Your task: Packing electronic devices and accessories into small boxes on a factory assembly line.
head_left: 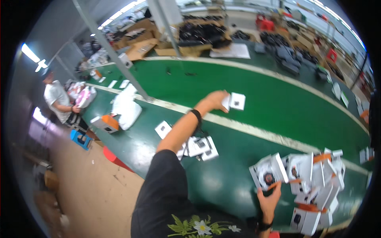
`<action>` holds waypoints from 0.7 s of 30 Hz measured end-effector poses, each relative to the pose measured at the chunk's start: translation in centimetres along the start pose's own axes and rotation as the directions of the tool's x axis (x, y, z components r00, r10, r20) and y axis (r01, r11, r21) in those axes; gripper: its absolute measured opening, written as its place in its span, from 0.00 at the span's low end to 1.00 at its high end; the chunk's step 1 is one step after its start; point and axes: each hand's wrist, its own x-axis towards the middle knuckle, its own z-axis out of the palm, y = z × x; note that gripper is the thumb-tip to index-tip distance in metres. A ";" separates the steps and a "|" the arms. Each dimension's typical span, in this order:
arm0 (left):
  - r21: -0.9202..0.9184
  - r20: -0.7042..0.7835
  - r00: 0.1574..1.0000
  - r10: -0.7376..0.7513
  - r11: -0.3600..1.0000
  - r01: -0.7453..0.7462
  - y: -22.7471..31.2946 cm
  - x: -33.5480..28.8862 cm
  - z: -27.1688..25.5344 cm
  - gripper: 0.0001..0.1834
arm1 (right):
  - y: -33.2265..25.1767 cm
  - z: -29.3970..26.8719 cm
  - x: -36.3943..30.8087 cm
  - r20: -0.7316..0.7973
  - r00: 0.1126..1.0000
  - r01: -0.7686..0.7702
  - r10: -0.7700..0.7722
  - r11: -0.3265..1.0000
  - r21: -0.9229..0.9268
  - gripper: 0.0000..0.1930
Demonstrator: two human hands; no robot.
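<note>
My left arm stretches across the bench, and my left hand (217, 100) is over the green belt, its fingers closed around a small white box (226, 102). Right beside it is a white box with a small dark picture (237, 101); whether the two touch I cannot tell. My right hand (270, 202) is low on the right, its thumb and fingers closed on the lower edge of a white and orange box (262, 174) with a round dark watch-like picture. Under my left forearm lie several flat white boxes (198, 146) and a dark cable.
White and orange boxes (317, 178) are heaped at the right of the green bench (222, 178). White plastic bags (127, 109) and an orange-white box (105, 123) lie at left. A metal post (115, 55) rises there. A person (59, 97) stands beyond, near a blue stool (80, 139).
</note>
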 end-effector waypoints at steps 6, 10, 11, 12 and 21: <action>-0.238 -0.049 0.958 -0.284 0.934 0.265 6.2 -1.6 -1.8 0.38 | 5.8 -0.1 -1.9 -0.005 0.988 -0.156 0.156 0.987 -0.034 0.51; -0.444 -0.203 0.904 -0.377 0.858 0.258 7.9 -8.1 -4.8 0.36 | 4.0 -0.8 -0.7 0.089 0.994 -0.061 0.064 0.997 -0.037 0.52; -0.426 -0.262 0.896 -0.359 0.876 0.226 8.5 -10.1 -5.6 0.36 | 3.8 -1.5 -0.1 0.170 0.985 -0.035 0.030 0.999 0.027 0.48; -0.411 -0.314 0.888 -0.335 0.891 0.191 8.9 -12.4 -7.1 0.36 | 3.6 -2.3 0.3 0.242 0.970 -0.023 0.000 0.996 0.091 0.45; -0.095 -0.059 0.997 0.049 0.994 -0.055 12.3 -1.3 -4.1 0.49 | -0.9 -2.1 0.1 -0.063 0.992 0.108 -0.109 0.994 -0.017 0.39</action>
